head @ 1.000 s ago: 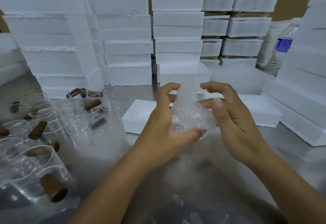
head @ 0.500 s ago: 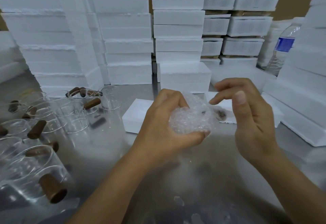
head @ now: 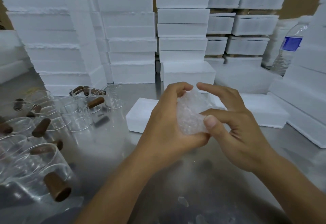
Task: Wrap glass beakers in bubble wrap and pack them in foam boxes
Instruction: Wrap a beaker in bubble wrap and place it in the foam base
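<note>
Bubble-wrap bundle is held above the steel table, between both hands, in front of a flat foam box. Left hand cups it from the left: fingers curl over the top edge, thumb runs underneath, so the bundle sits in the crook. Right hand works from the right: thumb tip presses into the wrap low on the near side, index arches over the top. I can't tell if that fingertip touches. Its other fingers are curled by the palm, off the bundle. I can't make out glass through the wrap. Bare beakers with brown stoppers crowd the left of the table, well apart from the hands. Stacked foam boxes stand behind.
</note>
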### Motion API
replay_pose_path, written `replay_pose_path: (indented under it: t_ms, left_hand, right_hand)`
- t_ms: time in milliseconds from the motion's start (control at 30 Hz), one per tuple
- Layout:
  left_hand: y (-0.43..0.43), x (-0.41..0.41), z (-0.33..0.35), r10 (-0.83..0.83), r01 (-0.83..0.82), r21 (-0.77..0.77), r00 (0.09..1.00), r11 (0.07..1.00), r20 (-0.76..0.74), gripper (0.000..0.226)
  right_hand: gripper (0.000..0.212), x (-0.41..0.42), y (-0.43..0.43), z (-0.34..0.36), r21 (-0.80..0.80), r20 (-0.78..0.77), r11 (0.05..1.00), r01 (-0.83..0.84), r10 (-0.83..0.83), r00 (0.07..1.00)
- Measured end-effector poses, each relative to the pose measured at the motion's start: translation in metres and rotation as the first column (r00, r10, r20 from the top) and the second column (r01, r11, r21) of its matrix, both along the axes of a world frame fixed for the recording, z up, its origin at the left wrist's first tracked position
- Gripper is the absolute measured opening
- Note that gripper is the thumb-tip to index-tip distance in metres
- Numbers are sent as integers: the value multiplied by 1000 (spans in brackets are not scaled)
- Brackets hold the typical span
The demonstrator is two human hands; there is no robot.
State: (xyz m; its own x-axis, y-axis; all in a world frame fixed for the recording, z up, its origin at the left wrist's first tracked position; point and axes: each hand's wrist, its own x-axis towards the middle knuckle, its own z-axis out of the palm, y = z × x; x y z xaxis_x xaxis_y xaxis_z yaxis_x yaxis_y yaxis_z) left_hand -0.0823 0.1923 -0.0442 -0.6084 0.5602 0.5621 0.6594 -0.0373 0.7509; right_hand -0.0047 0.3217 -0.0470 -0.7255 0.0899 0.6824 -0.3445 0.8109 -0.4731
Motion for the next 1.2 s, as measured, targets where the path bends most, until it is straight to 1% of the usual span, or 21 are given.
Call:
replay_pose_path:
  t_ms: [67, 133, 200, 233, 267, 300, 367, 433, 500, 567, 667, 733, 833, 900, 967, 1033, 1100, 1133, 1200]
  left_hand:
    - [0, 0, -1, -3, 3, -8, 998, 1000, -65, 70]
    - [0, 0, -2, -1, -4, -30, 988, 1000, -155, 65]
    - [0, 0, -2, 12, -22, -45, 978, 999, -209, 57]
    - [-1, 0, -2, 20, -31, -49, 975, 998, -221, 53]
    - [-2, -1, -2, 26, -40, -57, 975, 998, -221, 50]
    - [-3, -1, -1, 30, -46, -74, 977, 996, -210, 46]
    - [-5, -3, 0, 27, -47, -116, 986, 992, -167, 40]
    - [-7, -5, 1, 13, -28, -132, 993, 991, -116, 42]
    - [-7, -5, 1, -9, 1, -110, 998, 994, -69, 43]
    - [-6, -6, 2, -22, 22, -57, 1000, 998, 4, 42]
    - [-4, -9, 2, -55, 50, 37, 984, 998, 169, 38]
    - [-2, -12, 1, -85, 62, 90, 956, 994, 281, 37]
    - [0, -14, -3, -135, 79, 160, 915, 984, 380, 35]
    - [2, -13, -7, -183, 114, 185, 888, 976, 422, 36]
    - [4, -13, -10, -213, 133, 202, 868, 970, 449, 40]
    - [5, -12, -10, -232, 141, 220, 850, 965, 472, 52]
    - [5, -10, -10, -291, 194, 241, 827, 951, 481, 70]
    - [6, -8, -10, -340, 239, 261, 806, 936, 484, 75]
    - [11, -4, -9, -382, 286, 261, 789, 922, 481, 73]
  right_hand:
    - [43, -1, -1, -2, 10, 49, 1000, -11, 10, 999]
    - [50, -1, 0, -3, 17, 73, 1000, -12, 11, 997]
    - [64, -1, 0, -3, -30, 59, 999, -11, 13, 998]
    - [67, -1, 0, -2, -81, 33, 997, -6, 8, 999]
    - [63, 0, 0, 0, -137, -2, 990, 3, -4, 1000]
    - [55, 1, 1, 2, -191, -37, 981, 19, -27, 999]
    - [42, 1, 5, 6, -282, -65, 956, 77, -99, 993]
    - [38, 1, 12, 9, -371, -31, 921, 115, -136, 990]
    - [37, 0, 18, 11, -494, -12, 866, 80, -99, 995]
    - [34, -1, 21, 12, -566, 4, 822, 64, -75, 997]
    - [21, -2, 23, 11, -599, 78, 800, 25, 27, 997]
    - [18, -3, 24, 10, -609, 132, 793, 6, 93, 987]
    - [21, -4, 22, 10, -620, 141, 784, -14, 128, 982]
    - [33, -4, 20, 9, -608, 150, 794, -27, 148, 978]
    - [38, -5, 19, 8, -604, 159, 795, -46, 177, 971]
    - [34, -5, 20, 8, -642, 133, 763, -72, 204, 970]
    - [28, -4, 23, 10, -705, 86, 705, -82, 200, 976]
    - [26, -3, 26, 11, -740, 63, 669, -75, 180, 982]
    - [19, -2, 34, 13, -809, 17, 586, -40, 91, 996]
